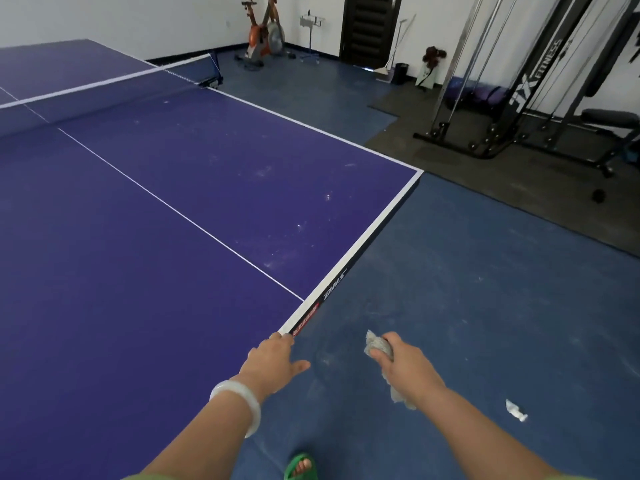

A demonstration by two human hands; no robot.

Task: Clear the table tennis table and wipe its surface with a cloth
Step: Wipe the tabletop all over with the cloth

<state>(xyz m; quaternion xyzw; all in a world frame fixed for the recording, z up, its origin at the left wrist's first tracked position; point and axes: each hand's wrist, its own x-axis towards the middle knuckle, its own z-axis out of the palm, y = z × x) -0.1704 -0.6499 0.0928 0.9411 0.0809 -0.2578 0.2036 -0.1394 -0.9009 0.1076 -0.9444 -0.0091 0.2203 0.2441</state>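
The blue table tennis table (145,209) fills the left of the head view, with pale dusty smudges on its right half and a net (104,85) across the far part. My left hand (273,362) rests on the table's near edge, fingers over the white border, thumb out to the right. My right hand (401,358) is off the table over the floor and grips a crumpled grey cloth (377,344), whose tail hangs below the wrist.
A scrap of white paper (516,410) lies on the blue floor to the right. A black weight machine (540,98) and bench stand at the right on a dark mat. An orange exercise bike (263,32) stands by the far wall. My green sandal (300,467) shows below.
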